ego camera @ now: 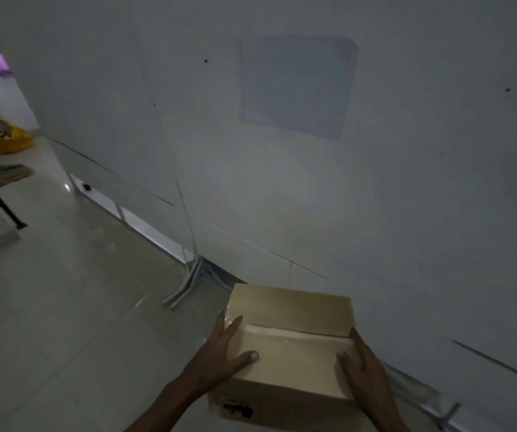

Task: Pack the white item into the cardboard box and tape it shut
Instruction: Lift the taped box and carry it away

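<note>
Closed carton held between two flat hands.

Left fingers [230,330] lie straight and spread at the left end of the cardboard box [291,310], thumb on top. The right hand [363,366] presses flat on the right end, uncurled. I find the box low at centre, above the tiled floor [64,338]. Its long axis runs left to right, the tape strip [294,332] follows the top seam, and the label [238,410] faces me. White item not visible. I advise an even squeeze and rubbing down the tape ends.

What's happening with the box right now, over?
Left hand, right hand flat against cardboard box ends. Flaps down, tape strip along top seam. Inside hidden. White wall close behind.
</note>
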Motion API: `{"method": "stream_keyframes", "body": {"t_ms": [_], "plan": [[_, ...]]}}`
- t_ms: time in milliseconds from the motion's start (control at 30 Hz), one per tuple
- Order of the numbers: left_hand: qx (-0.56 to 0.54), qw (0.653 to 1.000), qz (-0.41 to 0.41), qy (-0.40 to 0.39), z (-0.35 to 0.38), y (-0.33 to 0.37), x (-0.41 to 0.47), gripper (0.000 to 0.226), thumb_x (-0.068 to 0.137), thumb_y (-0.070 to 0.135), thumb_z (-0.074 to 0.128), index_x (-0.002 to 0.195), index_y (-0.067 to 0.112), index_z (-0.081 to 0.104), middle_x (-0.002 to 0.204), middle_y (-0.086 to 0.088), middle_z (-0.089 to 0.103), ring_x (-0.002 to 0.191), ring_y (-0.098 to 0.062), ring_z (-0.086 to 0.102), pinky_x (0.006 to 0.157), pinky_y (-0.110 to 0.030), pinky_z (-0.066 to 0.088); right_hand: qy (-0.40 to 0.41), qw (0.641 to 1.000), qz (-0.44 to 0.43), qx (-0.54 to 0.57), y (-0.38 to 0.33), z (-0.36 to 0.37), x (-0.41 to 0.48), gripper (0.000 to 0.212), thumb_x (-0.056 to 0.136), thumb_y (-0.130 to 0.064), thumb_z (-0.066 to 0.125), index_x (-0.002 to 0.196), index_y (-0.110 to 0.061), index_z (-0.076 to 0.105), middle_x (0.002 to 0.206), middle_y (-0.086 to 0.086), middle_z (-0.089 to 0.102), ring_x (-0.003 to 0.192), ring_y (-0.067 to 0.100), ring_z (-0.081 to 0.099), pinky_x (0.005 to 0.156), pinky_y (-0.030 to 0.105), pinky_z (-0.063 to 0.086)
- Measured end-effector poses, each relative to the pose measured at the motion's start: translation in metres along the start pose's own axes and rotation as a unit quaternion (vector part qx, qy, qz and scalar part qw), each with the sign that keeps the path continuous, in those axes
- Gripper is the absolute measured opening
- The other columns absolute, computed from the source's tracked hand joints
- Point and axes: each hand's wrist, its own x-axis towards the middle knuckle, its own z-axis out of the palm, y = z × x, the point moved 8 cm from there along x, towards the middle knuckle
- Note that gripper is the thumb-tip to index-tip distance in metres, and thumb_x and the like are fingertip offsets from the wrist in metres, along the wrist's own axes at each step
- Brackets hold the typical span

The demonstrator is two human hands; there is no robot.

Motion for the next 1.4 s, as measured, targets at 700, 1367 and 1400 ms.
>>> {"method": "stream_keyframes", "body": {"t_ms": [700,1367,1400], "plan": [[0.061,0.979,0.010,-0.196,0.053,-0.236,0.351,0.127,0.047,0.100,0.041,0.152,0.032,0.023,0.162,0.006,-0.010,0.145,-0.014,0.028,0.107,-0.030,0.038,0.096,0.969,0.227,0.028,0.153,0.277,0.195,0.057,0.089,-0.020,0.067,0.139,-0.030,0.043,0.147,0.002,0.045,0.134,0.024,0.044,0.104,0.028,0.033],[0.027,0.958,0.158,-0.240,0.286,-0.490,0.539,0.117,0.044,0.077,0.080,0.144,0.045,0.029,0.153,0.016,-0.021,0.140,-0.019,0.019,0.104,-0.033,0.047,0.021,0.979,0.203,0.002,0.444,0.504,0.338,0.069,0.100,-0.032,0.047,0.152,-0.039,0.004,0.158,-0.006,0.006,0.138,0.025,0.029,0.107,0.044,0.036],[0.046,0.952,0.173,-0.249,0.291,-0.493,0.535,0.121,0.044,0.075,0.081,0.146,0.046,0.022,0.152,0.014,-0.027,0.140,-0.019,0.016,0.103,-0.032,0.048,0.017,0.979,0.202,0.006,0.446,0.507,0.334,0.070,0.100,-0.031,0.047,0.152,-0.041,0.001,0.158,-0.008,0.004,0.138,0.024,0.028,0.108,0.045,0.036]]}}
